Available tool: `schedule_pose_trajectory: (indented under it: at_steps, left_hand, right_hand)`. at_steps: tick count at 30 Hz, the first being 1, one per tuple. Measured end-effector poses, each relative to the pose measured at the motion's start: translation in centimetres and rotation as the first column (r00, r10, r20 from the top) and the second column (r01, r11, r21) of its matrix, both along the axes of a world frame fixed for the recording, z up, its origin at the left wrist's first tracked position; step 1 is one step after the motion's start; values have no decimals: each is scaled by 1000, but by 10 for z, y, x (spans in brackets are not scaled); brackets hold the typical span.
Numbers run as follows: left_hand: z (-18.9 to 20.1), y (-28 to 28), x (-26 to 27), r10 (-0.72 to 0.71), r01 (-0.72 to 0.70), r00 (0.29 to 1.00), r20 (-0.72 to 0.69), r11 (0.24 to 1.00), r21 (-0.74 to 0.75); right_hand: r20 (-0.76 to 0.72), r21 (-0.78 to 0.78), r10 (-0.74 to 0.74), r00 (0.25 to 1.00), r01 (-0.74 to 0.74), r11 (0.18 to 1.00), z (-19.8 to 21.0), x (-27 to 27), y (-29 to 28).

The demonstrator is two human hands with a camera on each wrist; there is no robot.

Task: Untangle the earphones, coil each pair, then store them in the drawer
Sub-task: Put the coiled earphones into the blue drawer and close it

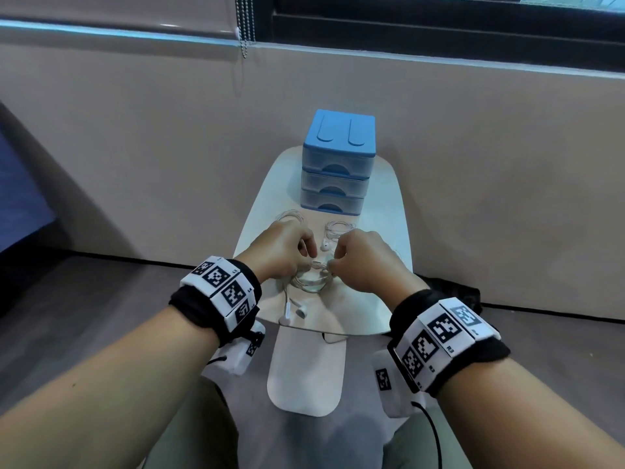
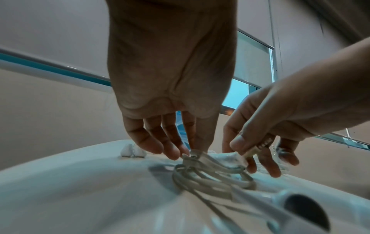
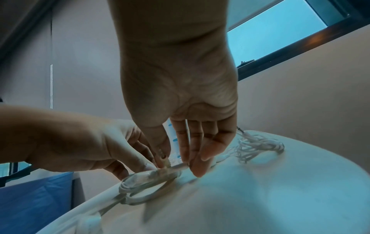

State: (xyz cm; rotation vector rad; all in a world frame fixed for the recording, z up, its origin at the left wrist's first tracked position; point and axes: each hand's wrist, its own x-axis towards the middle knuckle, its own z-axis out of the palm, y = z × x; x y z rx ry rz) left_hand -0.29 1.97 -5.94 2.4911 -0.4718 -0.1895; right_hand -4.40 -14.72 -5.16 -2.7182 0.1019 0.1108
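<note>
Earphone coil (image 1: 313, 278) pinched between both hands (on table).

Soft even daylight, cool bluish cast, wide-angle bending at edges, wrist views blurred close up

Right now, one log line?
step: coiling | left hand: pinches coil | right hand: pinches coil | drawers: closed

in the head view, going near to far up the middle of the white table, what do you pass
Loose earbuds at the near edge → coil of cable pinched by the left hand and right hand → single earbud → blue drawer unit at the far end.
</note>
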Motion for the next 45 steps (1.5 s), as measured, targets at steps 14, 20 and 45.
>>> schedule_pose_trajectory:
  at_steps: [14, 20, 45]
  left_hand:
    - [38, -3, 29, 64, -140, 977, -204, 913, -384]
    - [65, -31, 59, 99, -335, 918, -384, 713, -616]
    - [51, -115, 63, 76, -688, 704, -706, -173, -705]
  right_hand:
    - [448, 227, -51, 893, -58, 972, 52, 35, -38]
    - [490, 66, 37, 871, -79, 995, 81, 87, -39]
    - [459, 59, -39, 888, 13, 998, 76, 136, -47]
